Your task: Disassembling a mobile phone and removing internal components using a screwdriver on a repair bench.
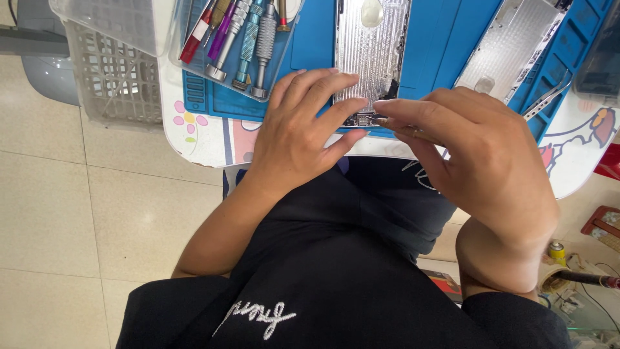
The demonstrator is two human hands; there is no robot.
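Blue mat (316, 39), white table (206, 139), perhaps tiled floor (64, 213)

Left hand (303, 132) flat on the bottom edge of the opened phone body (371, 48), fingers spread toward 1 o'clock. Right hand (481, 161) pinches a thin brass-coloured tool (403, 131), tip at the phone's lower edge, touching it. Blue mat (316, 39) underneath. Clear tray of screwdrivers (242, 42) at 11 o'clock, second opened phone (510, 45) at 1 o'clock, tweezers (549, 97) beside it
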